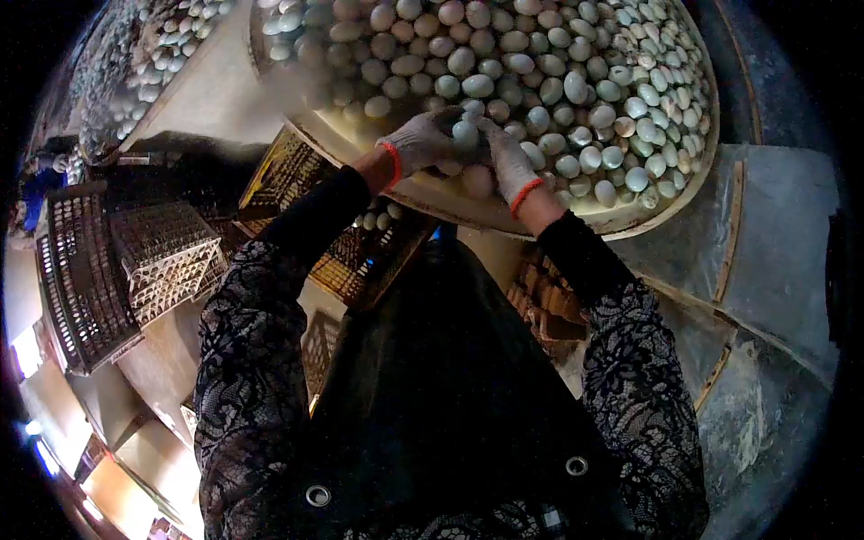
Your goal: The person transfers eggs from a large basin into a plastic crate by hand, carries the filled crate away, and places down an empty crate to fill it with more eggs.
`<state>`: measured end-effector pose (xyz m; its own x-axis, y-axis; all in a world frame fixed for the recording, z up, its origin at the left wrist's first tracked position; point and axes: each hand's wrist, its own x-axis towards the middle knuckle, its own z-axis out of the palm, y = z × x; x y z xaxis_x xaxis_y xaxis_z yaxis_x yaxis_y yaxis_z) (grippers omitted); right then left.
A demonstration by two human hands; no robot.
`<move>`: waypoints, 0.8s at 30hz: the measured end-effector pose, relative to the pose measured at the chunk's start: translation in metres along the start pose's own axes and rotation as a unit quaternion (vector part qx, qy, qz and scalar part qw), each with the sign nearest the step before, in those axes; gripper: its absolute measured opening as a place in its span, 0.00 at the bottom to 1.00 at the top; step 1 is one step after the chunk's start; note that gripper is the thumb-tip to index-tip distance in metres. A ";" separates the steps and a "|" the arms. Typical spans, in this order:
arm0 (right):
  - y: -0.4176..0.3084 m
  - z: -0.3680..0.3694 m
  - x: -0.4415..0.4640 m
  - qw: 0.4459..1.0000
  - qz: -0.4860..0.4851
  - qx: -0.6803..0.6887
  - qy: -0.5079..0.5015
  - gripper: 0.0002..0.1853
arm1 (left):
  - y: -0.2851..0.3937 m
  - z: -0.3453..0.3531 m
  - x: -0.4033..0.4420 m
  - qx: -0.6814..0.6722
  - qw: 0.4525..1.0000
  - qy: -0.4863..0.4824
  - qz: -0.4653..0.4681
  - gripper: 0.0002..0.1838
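Observation:
A large pale tub (pixel 661 219) full of whitish and bluish eggs (pixel 551 90) spreads out in front of me. Over its near edge, both my hands wear light knitted gloves with red cuffs. My left hand (pixel 425 142) reaches in from the left, its fingers curled at a pale blue egg (pixel 465 134). On the other side of that egg is my right hand (pixel 509 162), its fingers bent toward the left hand and against the egg. A pinkish egg (pixel 478 181) lies just below, between the two gloves. The fingertips are partly hidden.
Beneath the tub's near left edge stands a yellow crate (pixel 346 270) with several eggs inside. Stacked plastic crates (pixel 171 247) are on the left. Another heap of eggs (pixel 184 36) lies at the upper left. Grey sheeting with wooden strips (pixel 731 234) is at the right.

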<state>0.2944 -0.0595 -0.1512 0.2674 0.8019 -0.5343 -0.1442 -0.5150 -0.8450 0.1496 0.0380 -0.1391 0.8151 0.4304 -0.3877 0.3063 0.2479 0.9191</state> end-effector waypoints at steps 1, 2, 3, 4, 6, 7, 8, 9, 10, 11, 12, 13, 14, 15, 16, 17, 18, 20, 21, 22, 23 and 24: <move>-0.008 0.001 -0.002 1.000 0.001 0.000 -0.002 0.27 | -0.002 -0.001 0.001 -0.010 1.000 0.009 -0.005 0.33; -0.012 0.002 -0.003 0.998 0.043 0.006 0.047 0.28 | -0.011 -0.005 0.009 0.033 0.998 0.008 0.051 0.33; -0.012 0.002 -0.003 0.992 0.086 0.012 0.096 0.29 | -0.016 -0.007 0.014 0.077 0.991 0.007 0.105 0.33; -0.002 -0.002 0.004 0.992 0.087 0.011 0.095 0.29 | -0.020 -0.008 0.018 0.076 0.992 0.008 0.105 0.33; 0.032 -0.017 0.029 0.880 -0.241 -0.402 0.077 0.31 | -0.021 -0.010 0.022 0.099 0.988 0.027 0.114 0.33; 0.034 -0.022 0.037 0.879 -0.243 -0.403 0.076 0.31 | -0.013 -0.010 0.016 0.099 0.988 0.030 0.116 0.33; 0.035 -0.027 0.043 0.929 -0.217 -0.297 0.048 0.32 | 0.004 -0.010 0.004 0.087 0.992 0.025 0.086 0.32; 0.030 -0.025 0.043 0.948 -0.203 -0.243 0.031 0.33 | 0.015 -0.010 -0.004 0.074 0.995 0.021 0.057 0.32; 0.025 -0.024 0.042 0.964 -0.188 -0.188 0.016 0.34 | 0.024 -0.011 -0.008 0.072 0.995 0.024 0.058 0.32; 0.006 -0.016 0.039 0.989 -0.097 -0.110 0.015 0.31 | 0.030 -0.012 -0.011 0.094 0.992 0.031 0.074 0.31; -0.007 -0.012 0.034 0.996 -0.052 -0.071 0.011 0.29 | 0.033 -0.013 -0.011 0.117 0.988 0.038 0.091 0.30; -0.020 -0.007 0.030 0.999 -0.007 -0.032 0.012 0.28 | 0.031 -0.014 -0.009 0.116 0.988 0.041 0.093 0.30; -0.024 -0.005 0.023 1.000 -0.010 -0.009 -0.003 0.27 | 0.031 -0.014 -0.006 0.119 0.986 0.049 0.101 0.30; -0.024 -0.005 0.022 1.000 -0.011 0.002 -0.012 0.27 | 0.030 -0.015 -0.004 0.123 0.985 0.057 0.110 0.30; -0.026 -0.003 0.019 1.000 -0.011 0.013 -0.021 0.26 | 0.027 -0.018 -0.004 0.122 0.985 0.059 0.109 0.30; -0.025 -0.002 0.018 0.988 -0.028 0.135 -0.064 0.27 | 0.035 -0.019 -0.010 0.105 0.986 0.050 0.118 0.30; -0.024 -0.002 0.017 0.960 -0.043 0.255 -0.105 0.27 | 0.040 -0.018 -0.014 0.089 0.987 0.039 0.127 0.30; -0.039 0.001 0.014 0.990 -0.061 0.118 -0.046 0.26 | 0.043 -0.025 -0.008 0.088 0.991 0.033 0.092 0.34; -0.049 0.004 0.010 0.997 -0.078 -0.022 0.015 0.27 | 0.046 -0.031 -0.005 0.088 0.994 0.026 0.058 0.39; -0.052 0.006 0.012 0.996 -0.081 -0.024 0.011 0.27 | 0.047 -0.036 -0.005 0.088 0.994 0.030 0.060 0.39; -0.053 0.008 0.018 0.988 -0.139 -0.065 0.008 0.26 | 0.048 -0.044 -0.011 0.225 0.964 0.034 0.139 0.36; -0.054 0.010 0.028 0.975 -0.194 -0.105 0.004 0.26 | 0.054 -0.051 -0.020 0.355 0.910 0.038 0.211 0.32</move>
<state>0.2999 -0.0065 -0.1211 0.2701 0.9471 -0.1734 0.1682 -0.2237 -0.9600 0.1246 0.0866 -0.0852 0.9054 0.4232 0.0323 0.2362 -0.5656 0.7901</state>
